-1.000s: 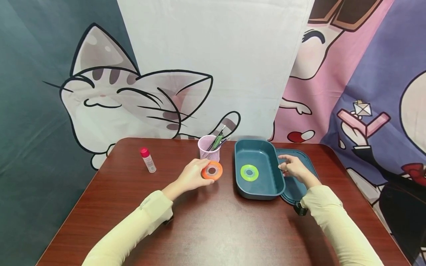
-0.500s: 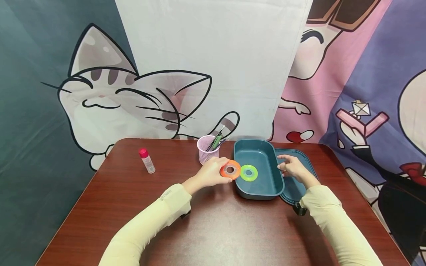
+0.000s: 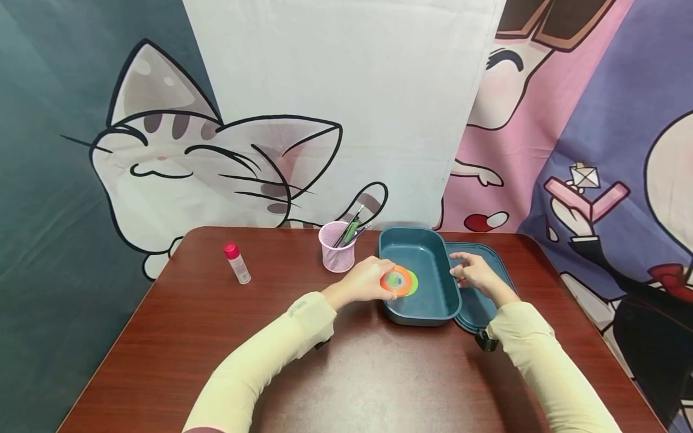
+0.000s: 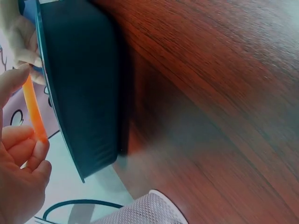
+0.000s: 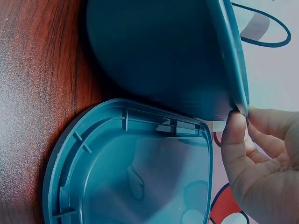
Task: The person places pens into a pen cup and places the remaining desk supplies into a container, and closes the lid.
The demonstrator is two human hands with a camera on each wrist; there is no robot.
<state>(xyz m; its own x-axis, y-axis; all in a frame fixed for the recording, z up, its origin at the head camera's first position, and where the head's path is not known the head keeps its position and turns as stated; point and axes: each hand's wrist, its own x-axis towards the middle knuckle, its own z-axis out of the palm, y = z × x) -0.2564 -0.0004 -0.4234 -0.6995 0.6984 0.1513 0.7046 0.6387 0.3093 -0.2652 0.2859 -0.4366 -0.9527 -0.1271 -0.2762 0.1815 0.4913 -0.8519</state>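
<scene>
Our left hand point(image 3: 364, 281) pinches the orange ring point(image 4: 34, 109) by its edge, with the thumb on the side near us and a finger on the far side. Our right hand point(image 3: 477, 274) pinches the right rim of the blue box point(image 3: 419, 320). So our two hands are well apart, one on each side of the box, and both hold something.

The thing to look at is how the orange ring sits over the box. It is above the left part of the box, and in the left wrist view it looks flat, nearly level with the rim and not touching it. It is round, so it has no long way. The box does: its long sides run away from us. Our left hand has the ring, and our right hand is across the box from it. A green ring point(image 3: 414, 284) lies in the box, and from our head we see the orange ring cover part of it. We cannot tell how big the gap is.

The lid point(image 3: 479, 310) lies on the worktop point(image 3: 335, 373), just right of the box. A pink cup point(image 3: 338, 259) of pens point(image 3: 352, 231) stands to the left. Farther left, a red-capped tube point(image 3: 237, 264) has a label too small to read. Our left cuff point(image 3: 313, 317) has small letters, but we cannot read those.
</scene>
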